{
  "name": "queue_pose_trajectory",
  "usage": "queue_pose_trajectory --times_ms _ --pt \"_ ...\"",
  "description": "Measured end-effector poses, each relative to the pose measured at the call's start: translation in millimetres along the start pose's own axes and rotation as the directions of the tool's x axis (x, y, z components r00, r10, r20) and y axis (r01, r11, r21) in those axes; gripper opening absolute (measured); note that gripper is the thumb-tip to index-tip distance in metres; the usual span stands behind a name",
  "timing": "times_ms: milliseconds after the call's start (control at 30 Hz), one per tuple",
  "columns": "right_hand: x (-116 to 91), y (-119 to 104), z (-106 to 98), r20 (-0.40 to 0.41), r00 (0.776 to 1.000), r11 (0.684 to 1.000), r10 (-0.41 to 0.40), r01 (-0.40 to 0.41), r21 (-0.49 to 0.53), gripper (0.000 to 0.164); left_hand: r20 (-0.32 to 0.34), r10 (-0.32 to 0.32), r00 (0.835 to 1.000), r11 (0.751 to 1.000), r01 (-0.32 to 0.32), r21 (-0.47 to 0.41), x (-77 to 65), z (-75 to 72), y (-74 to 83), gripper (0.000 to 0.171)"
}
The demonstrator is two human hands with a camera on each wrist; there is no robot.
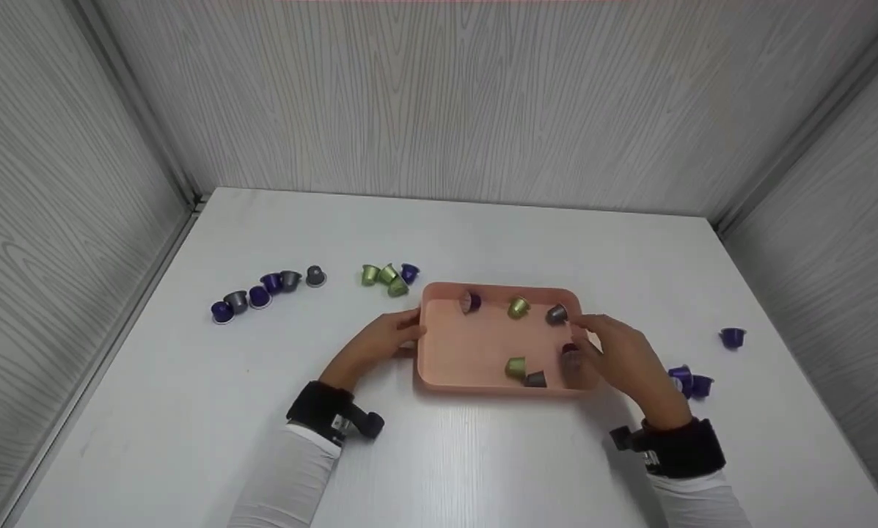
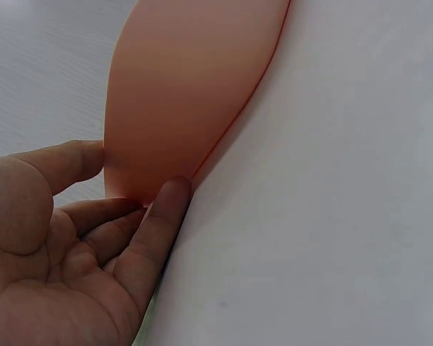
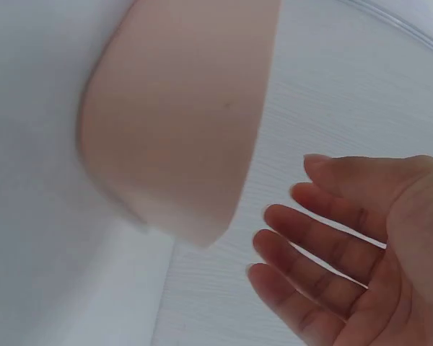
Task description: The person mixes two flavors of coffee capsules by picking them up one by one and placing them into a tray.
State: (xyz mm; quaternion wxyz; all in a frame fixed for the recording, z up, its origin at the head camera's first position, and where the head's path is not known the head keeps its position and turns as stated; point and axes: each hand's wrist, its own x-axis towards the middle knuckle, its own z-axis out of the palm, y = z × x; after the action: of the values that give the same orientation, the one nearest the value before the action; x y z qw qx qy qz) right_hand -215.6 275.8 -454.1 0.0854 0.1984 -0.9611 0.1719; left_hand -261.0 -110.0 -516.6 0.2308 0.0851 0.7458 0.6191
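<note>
Tray (image 1: 468, 345), smooth and pink, a shallow rectangle with rounded corners, at the middle of a white table (image 1: 424, 462). Holds six visible flared capsules (image 1: 518, 307), two in green, four grey or dark. Pinched at its left end by the left hand (image 1: 383, 339). Near its right end, a loosely bent right hand (image 1: 627, 361), with nothing visible in hold. Around it, shiny loose capsules (image 1: 260, 297); behind, a pale wood-grained wall (image 1: 424, 95).

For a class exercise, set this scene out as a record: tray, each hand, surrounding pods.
Tray: pink, six pods visible inside
Left hand: holds the tray by its left side
Right hand: at the tray's right side, holding nothing
Left pods: three purple, three grey
Far pods: three green, one purple
Right pods: purple; count unclear
</note>
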Motion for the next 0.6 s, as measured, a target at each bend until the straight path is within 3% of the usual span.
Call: queue_pose_trajectory --times_ms 300,600 --pt "-20 21 -7 -0.119 0.993 0.999 -0.01 0.006 -0.038 0.043 -0.023 0.0 1.0 0.999 0.001 0.048 0.9 -2.9 -0.3 0.057" --pt "-43 47 -17 -0.1 0.991 0.996 0.084 -0.083 0.014 0.065 -0.014 0.009 1.0 0.999 -0.008 0.047 1.5 1.0 -0.8 0.055"
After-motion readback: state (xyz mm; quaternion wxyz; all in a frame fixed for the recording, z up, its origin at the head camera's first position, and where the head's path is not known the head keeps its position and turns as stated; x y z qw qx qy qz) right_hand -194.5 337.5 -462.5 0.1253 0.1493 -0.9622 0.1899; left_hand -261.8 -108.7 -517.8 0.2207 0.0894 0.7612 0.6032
